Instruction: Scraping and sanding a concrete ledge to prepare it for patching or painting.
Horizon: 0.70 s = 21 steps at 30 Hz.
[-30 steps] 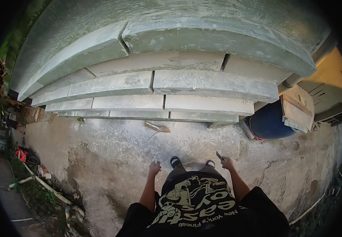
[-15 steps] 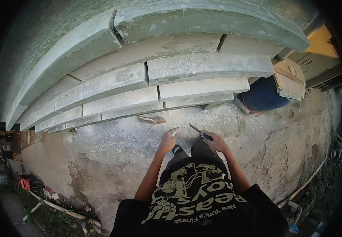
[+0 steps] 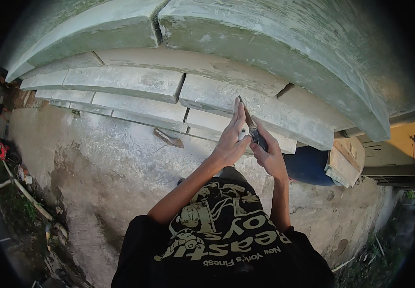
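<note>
My right hand (image 3: 270, 156) is closed around the dark handle of a knife (image 3: 257, 138), whose narrow brownish blade points away from me. Close beside the blade is my left hand (image 3: 229, 141), its fingers stretched forward along it and their tips dusted pale. A small white object (image 3: 243, 133) with a dark spot shows between its thumb and palm; its kind I cannot make out. Both hands are over the lower concrete slabs (image 3: 207, 93), at the near edge of the stepped stack. Whether the blade touches the slab is unclear.
Long concrete slabs (image 3: 116, 81) with dark gaps rise in steps ahead. A broken brown piece (image 3: 169, 138) lies on the stained ground. To the right stands a dark blue container (image 3: 308, 165) beside some boards (image 3: 346, 161). Pipes (image 3: 30, 197) run at the lower left.
Both hands have moved forward and up from near my legs to the slabs and come together. The left fingers have straightened alongside the knife blade. The view has turned and shifted.
</note>
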Available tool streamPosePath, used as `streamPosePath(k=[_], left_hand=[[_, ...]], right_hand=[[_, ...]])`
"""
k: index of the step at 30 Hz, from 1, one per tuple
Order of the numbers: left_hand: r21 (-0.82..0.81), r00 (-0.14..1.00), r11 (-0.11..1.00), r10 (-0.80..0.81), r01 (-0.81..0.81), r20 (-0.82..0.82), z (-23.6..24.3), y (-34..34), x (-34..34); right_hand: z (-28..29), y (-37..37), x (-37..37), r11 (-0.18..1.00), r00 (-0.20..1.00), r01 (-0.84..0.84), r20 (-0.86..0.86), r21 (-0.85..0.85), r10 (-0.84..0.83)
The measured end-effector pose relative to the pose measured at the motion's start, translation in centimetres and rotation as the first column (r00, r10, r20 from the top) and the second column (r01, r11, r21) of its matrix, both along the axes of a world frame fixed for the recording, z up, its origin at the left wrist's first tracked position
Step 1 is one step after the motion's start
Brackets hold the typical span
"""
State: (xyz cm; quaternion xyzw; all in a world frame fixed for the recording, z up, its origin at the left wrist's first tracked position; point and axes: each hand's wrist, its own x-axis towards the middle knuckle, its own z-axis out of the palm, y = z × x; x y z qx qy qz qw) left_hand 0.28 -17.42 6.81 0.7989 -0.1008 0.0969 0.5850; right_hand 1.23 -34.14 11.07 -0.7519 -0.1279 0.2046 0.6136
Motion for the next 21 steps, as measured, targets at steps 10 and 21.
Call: streamPosePath(k=[10, 21], left_hand=[[-0.223, 0.952, 0.934, 0.299, -0.279, 0.061, 2.3, -5.6, 6.5], [-0.256, 0.899, 0.878, 0.433, -0.405, 0.062, 2.0, -7.1, 7.5]], right_hand=[[4.2, -2.8, 8.3, 0.974, 0.976, -0.215, 0.022, -0.073, 0.218], [5.2, -3.3, 11.2, 0.942, 0.942, -0.329, -0.095, -0.058, 0.323]])
